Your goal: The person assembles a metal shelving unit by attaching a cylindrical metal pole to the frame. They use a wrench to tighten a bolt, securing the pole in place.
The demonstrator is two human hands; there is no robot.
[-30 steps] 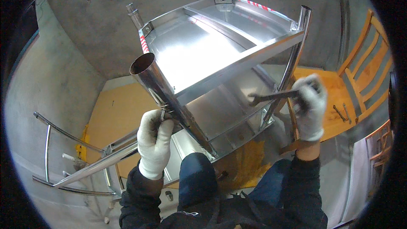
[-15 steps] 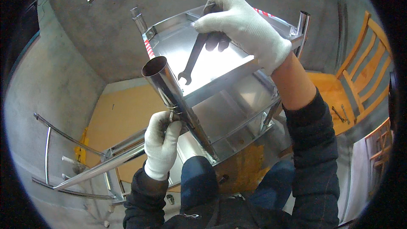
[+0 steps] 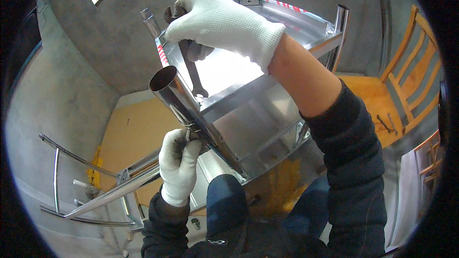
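A dark open-end wrench [image 3: 192,74] is gripped in my right hand [image 3: 224,28], which wears a white knit glove. Its lower jaw is at a small bolt head in the frame's corner, behind a shiny round metal tube [image 3: 184,102]. My left hand [image 3: 178,169], gloved too, has thumb and fingers pinched against the side of that tube. A small metal piece shows between the fingertips; its kind is too hidden to make out. The tube is a leg of a sheet-metal stand [image 3: 258,119], tilted in front of my knees.
Other round legs, such as one at the right [image 3: 341,19], stick up from the stand. A wooden chair [image 3: 363,91] with small tools on its seat stands to the right. At the left are a tubular metal frame [image 3: 110,196] and a tan board [image 3: 136,129].
My right hand has moved left and toward the near corner, bringing the wrench's jaw to the bolt there. My left hand keeps its pinch at the tube.
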